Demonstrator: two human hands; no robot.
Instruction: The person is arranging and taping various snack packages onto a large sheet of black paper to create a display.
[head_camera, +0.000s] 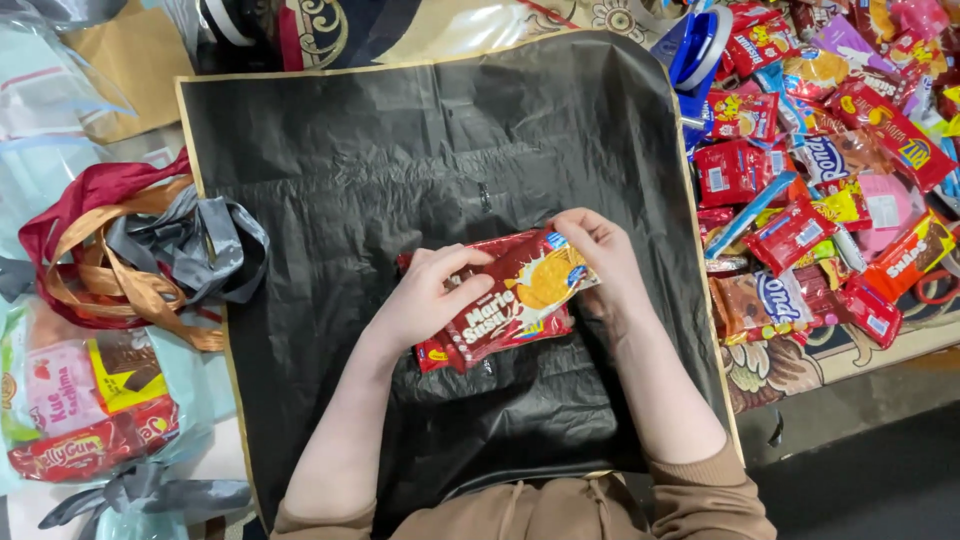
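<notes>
Both hands grip one long, glossy red biscuit pack (505, 297) lying slantwise at the centre of a crinkled black sheet (400, 140) with a gold edge. The left hand (425, 295) curls over its 8 o'clock end; the right hand (598, 255) pinches its 2 o'clock end. At 3 o'clock lies a heap of shiny snack packets (830, 160), too many to count. At 9 o'clock, satin ribbons (130, 250) tangle: red, gold, grey.
</notes>
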